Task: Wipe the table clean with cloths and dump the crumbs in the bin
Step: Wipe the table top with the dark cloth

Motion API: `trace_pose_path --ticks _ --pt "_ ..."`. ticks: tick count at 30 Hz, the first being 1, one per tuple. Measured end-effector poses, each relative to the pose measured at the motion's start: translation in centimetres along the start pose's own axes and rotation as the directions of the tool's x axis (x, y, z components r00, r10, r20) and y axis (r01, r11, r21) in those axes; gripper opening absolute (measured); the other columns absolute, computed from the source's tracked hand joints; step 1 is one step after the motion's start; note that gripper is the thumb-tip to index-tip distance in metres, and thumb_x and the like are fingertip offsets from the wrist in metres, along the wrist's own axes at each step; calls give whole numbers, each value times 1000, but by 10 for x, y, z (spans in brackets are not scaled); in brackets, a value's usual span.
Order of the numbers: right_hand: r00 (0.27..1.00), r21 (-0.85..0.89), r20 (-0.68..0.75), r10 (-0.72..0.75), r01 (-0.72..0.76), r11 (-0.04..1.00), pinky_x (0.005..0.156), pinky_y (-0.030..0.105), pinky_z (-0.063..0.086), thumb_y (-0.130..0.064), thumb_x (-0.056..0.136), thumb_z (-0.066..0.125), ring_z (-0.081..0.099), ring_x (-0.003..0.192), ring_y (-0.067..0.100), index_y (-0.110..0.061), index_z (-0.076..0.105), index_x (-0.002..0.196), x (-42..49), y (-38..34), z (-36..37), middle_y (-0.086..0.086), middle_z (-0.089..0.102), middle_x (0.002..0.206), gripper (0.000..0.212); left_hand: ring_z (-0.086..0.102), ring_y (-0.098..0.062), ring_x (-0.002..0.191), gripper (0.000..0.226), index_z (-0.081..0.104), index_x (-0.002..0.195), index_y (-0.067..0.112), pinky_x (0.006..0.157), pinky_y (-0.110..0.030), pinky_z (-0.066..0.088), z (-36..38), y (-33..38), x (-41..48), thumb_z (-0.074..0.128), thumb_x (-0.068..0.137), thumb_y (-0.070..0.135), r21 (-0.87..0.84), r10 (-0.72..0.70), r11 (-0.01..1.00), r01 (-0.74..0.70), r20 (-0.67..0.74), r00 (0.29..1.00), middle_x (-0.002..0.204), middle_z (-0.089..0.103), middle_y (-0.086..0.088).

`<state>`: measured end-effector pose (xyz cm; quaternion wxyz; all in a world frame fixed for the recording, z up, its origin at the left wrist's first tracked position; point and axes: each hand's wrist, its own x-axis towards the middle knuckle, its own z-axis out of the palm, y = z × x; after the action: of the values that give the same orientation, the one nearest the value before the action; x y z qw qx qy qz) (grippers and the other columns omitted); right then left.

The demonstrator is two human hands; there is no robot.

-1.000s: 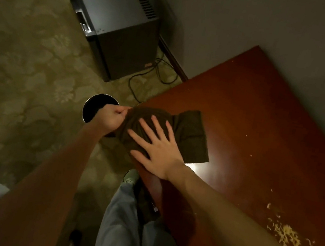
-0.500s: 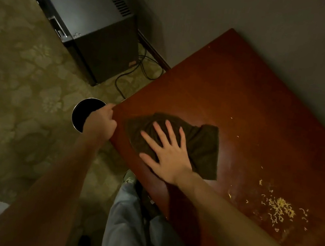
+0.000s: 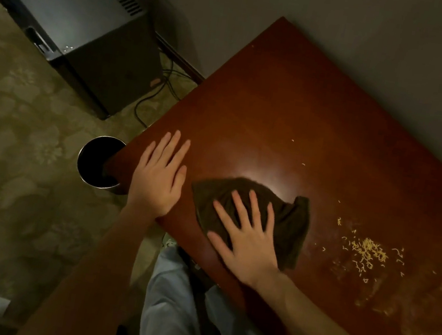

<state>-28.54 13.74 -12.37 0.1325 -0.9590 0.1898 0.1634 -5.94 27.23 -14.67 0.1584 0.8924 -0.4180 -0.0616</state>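
A dark brown cloth (image 3: 289, 221) lies crumpled on the red-brown wooden table (image 3: 297, 98). My right hand (image 3: 246, 235) presses flat on the cloth with fingers spread. My left hand (image 3: 158, 177) rests flat on the table near its left corner, fingers straight, holding nothing. A pile of pale crumbs (image 3: 368, 250) sits on the table to the right of the cloth, with stray bits scattered around it. A round metal bin (image 3: 96, 160) with a dark inside stands on the floor just beyond the table's left corner, partly hidden by the corner.
A black mini fridge (image 3: 85, 30) stands on the patterned carpet at the upper left, with cables (image 3: 153, 95) trailing beside it. A grey wall runs along the table's far edge. My legs in light trousers (image 3: 177, 305) are below the table's near edge.
The cloth has slid right along the table under my right hand, towards the crumbs. My left hand left the table's edge by the bin and now lies flat on the tabletop.
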Motion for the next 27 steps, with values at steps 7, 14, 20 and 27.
trace_pose_path --ticks 7,14,20,27 --pt "998 -14 -50 34 -35 999 123 63 -10 -73 103 18 -16 159 32 -50 1 162 83 -3 -25 -2 -2 175 66 18 -19 161 56 36 163 22 129 -45 18 -1 -1 0 39 109 34 -14 6 1000 -6 -50 999 172 29 -4" --pt "993 59 -46 105 -102 993 126 62 -5 -68 106 17 -23 158 29 -48 -4 163 2 -19 3 -3 -7 175 63 32 -33 155 56 45 157 12 125 -52 24 -2 6 4 39 106 34 102 4 995 0 -35 999 164 41 -15" --pt "968 78 -139 208 -198 977 124 66 -1 -67 106 18 -9 160 33 -47 13 163 55 -24 -9 0 9 175 60 42 -36 144 39 52 134 8 119 -58 31 -13 25 37 45 100 25 183 83 979 -94 63 995 155 45 -19" --pt "885 53 -201 419 -418 907 125 62 -5 -68 103 6 -4 160 36 -40 9 165 130 48 -59 4 7 175 68 9 -17 162 59 36 162 19 130 -47 15 6 22 48 28 106 35 119 166 978 -172 65 984 174 19 -2"
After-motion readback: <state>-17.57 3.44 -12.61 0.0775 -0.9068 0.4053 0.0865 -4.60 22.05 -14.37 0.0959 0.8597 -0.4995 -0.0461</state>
